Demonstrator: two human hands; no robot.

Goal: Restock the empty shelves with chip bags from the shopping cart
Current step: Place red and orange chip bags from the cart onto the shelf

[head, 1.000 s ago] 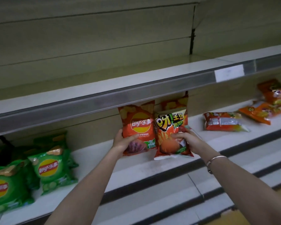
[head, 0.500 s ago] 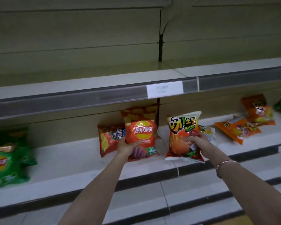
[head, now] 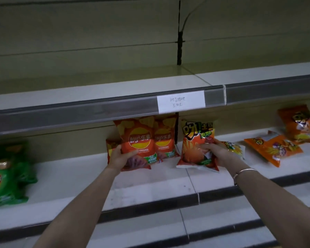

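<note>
My left hand [head: 120, 156] grips the lower part of a red Lay's bag [head: 136, 140], held upright on the middle shelf [head: 70, 178]. Right behind it stands a second red Lay's bag [head: 166, 138], and another red bag [head: 110, 145] peeks out at its left. My right hand [head: 216, 153] holds an orange fries bag [head: 193, 149] upright on the same shelf, just right of the Lay's bags. A pale yellow bag [head: 233, 148] lies behind my right wrist. The shopping cart is out of sight.
Green Lay's bags [head: 5, 174] sit at the shelf's left end. Orange snack bags [head: 274, 149] [head: 301, 124] lie and lean at the right. The upper shelf [head: 115, 90] carries a white price label [head: 181, 102] on its rail. Lower shelf steps [head: 150, 221] run below.
The view has shifted closer to the shelf. My left hand has brought the Lay's bag in front of a second one, and my right hand has set the fries bag nearer to them.
</note>
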